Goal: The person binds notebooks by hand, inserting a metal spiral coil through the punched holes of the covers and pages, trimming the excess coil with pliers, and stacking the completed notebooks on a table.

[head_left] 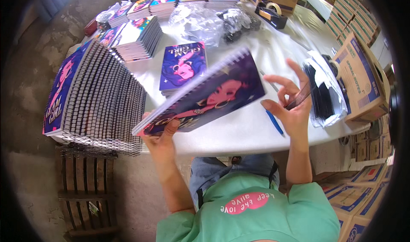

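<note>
My left hand (162, 137) grips a purple notebook (222, 97) by its lower left corner, thumb on the illustrated cover. The notebook is tilted, and a row of punched holes runs along its upper edge. Beside its right end is my right hand (292, 105), thumb and forefinger spread apart. A dark, thin coil-like strip (300, 97) lies across that hand, held among the fingers. Behind the held notebook, a short stack of similar notebooks (181, 67) lies on the table. A blue pen-like tool (274, 122) rests near my right hand.
A tall row of coil-bound notebooks (102, 96) stands at the left table edge. More notebook stacks (136, 41) fill the back. Clear plastic bags (196, 22), a tape dispenser (271, 16), a bag of black coils (322, 92) and a cardboard box (358, 79) stand around the white table (239, 141).
</note>
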`<state>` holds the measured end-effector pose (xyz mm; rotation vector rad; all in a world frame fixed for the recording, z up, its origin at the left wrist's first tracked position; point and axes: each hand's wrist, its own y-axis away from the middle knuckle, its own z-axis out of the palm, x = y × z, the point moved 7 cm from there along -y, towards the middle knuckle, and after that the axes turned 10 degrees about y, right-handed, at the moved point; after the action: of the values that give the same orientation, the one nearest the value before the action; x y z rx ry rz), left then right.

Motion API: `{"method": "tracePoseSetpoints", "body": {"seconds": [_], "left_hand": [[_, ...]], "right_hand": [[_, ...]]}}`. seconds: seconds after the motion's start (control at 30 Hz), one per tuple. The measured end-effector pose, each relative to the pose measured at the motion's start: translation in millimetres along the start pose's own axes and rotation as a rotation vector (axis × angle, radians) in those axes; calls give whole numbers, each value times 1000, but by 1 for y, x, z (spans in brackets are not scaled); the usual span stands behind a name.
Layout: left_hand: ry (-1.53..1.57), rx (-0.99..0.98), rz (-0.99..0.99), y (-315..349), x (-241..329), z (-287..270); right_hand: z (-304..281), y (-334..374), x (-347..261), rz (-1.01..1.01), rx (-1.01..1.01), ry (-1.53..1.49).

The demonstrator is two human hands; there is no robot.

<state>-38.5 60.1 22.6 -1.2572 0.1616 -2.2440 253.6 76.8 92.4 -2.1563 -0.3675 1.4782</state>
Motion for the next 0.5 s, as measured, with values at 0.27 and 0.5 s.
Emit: {"method": "tracePoseSetpoints", "body": {"seconds": [0.27,0.5], "left_hand": [[-285,-333,-329,18,-65,-29],[-205,-263,-391,25,-81,-13]], "right_hand": [[32,39,44,122,-351,185],[37,56,49,-29,-263,82]]}}
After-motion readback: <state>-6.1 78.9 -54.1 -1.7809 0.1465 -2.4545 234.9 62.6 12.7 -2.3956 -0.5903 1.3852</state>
